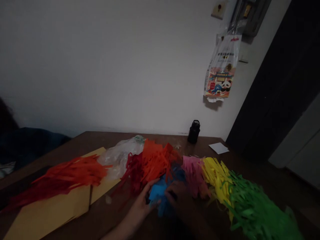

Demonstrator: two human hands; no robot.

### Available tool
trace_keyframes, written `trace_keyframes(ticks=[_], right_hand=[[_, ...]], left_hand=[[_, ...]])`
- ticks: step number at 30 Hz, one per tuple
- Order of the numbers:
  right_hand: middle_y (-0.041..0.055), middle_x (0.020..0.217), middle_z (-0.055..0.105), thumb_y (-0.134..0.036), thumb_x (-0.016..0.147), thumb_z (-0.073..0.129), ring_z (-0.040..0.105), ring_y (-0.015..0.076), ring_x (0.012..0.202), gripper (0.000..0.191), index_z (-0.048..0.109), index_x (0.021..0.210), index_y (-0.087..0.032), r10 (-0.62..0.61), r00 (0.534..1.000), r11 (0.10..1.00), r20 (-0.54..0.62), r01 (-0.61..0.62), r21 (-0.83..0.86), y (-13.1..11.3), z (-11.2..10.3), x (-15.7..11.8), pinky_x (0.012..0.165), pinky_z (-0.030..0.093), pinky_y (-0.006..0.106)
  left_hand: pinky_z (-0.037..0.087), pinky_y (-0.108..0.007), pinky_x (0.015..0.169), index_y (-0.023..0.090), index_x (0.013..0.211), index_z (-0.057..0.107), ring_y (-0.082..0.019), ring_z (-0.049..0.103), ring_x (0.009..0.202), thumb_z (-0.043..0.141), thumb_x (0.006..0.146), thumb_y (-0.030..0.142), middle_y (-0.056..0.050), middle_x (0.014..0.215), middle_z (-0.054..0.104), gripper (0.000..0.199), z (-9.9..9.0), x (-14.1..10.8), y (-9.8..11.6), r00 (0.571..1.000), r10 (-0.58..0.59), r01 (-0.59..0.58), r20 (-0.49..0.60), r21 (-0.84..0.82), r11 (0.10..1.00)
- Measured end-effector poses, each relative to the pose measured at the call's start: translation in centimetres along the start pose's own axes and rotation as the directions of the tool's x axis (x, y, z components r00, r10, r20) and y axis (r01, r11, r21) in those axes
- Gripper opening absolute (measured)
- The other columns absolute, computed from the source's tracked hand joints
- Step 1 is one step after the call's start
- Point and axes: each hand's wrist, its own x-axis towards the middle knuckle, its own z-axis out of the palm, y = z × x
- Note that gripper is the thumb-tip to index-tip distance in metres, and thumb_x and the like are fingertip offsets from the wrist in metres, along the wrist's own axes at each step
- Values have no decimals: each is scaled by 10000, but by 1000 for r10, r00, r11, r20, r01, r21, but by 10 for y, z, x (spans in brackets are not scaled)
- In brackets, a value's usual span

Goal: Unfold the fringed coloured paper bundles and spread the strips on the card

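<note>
Fringed blue paper [158,191] lies between my two hands, low in the middle of the view. My left hand [143,201] is closed on its left edge, thumb towards me. From the right, my right hand [180,195] pinches the same paper with curled fingers; deep shadow covers part of this hand. Small dark patches show by the fingers of both hands, too dim to name. Just beyond are fringed orange paper [156,160] and dark red strips [135,170]. Fringed pink paper [193,171] lies right of my right hand.
Fringed yellow paper [217,173] and a green strip pile [260,203] spread rightwards. Leftwards lie red-orange strips [77,171], tan card sheets [57,206] and a clear plastic bag [117,156]. A black bottle [194,131] and white paper [218,148] stand near the wall.
</note>
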Motion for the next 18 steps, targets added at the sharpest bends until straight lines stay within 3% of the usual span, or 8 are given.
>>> trace_keyframes(ticks=[4, 10, 15, 18], right_hand=[[22, 854, 605, -39, 843, 610, 585, 174, 861, 145, 634, 803, -177, 46, 999, 998, -24, -45, 49, -9, -14, 2, 772, 412, 287], [37, 1036, 595, -140, 793, 745, 559, 206, 996, 193, 674, 954, -218, -4, 1000, 1000, 15, 4, 8, -22, -28, -1, 871, 416, 337], [19, 935, 628, -140, 835, 699, 567, 203, 928, 89, 681, 875, -217, -69, 996, 996, 56, 73, -55, -16, -19, -2, 817, 397, 348], [19, 892, 629, -89, 850, 657, 566, 191, 908, 102, 659, 828, -189, -52, 998, 997, 40, 54, -49, -14, -16, -1, 806, 391, 341]], left_hand=[[493, -325, 853, 248, 1270, 489, -239, 643, 927, 852, 609, 470, -26, 1022, 707, 786, 1, -1, 3, 1000, -13, 12, -24, -35, 999], [493, -348, 894, 259, 1275, 515, -258, 640, 985, 830, 624, 516, -39, 1101, 701, 768, 2, -1, 1, 1000, 17, -17, -17, -42, 999], [502, -332, 881, 251, 1240, 539, -247, 645, 982, 811, 661, 480, -42, 1117, 693, 680, 1, -2, -2, 999, 35, -35, -7, -7, 999], [503, -333, 899, 246, 1231, 557, -250, 639, 1011, 799, 678, 452, -47, 1142, 684, 637, 0, -3, -2, 999, 41, -40, -17, 30, 999]])
